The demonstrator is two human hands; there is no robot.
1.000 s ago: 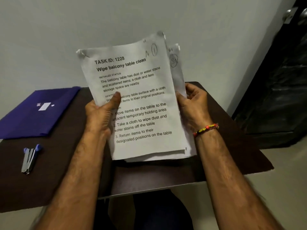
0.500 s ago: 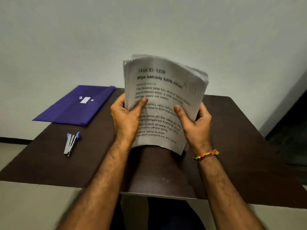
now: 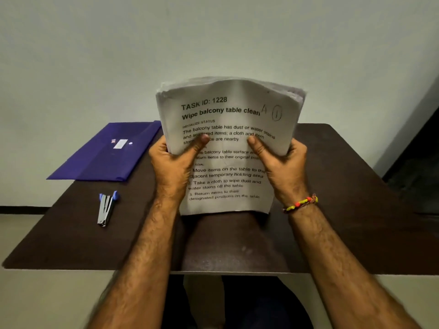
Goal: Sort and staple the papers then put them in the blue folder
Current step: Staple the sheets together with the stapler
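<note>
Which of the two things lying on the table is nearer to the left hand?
The stapler: it lies nearer the left hand than the folder, which sits farther back by the wall.

— What sort of place is this?

— A plain room set up as a desk spot, office-like. A small dark brown table [image 3: 332, 229] stands against a bare pale wall [image 3: 213, 32].

— What on it says office?

— On the table's far left corner lies a blue folder [image 3: 107, 157]; nearer, by its left edge, a stapler [image 3: 106, 209]. Right of the table, a dark doorway [image 3: 418, 167].
</note>
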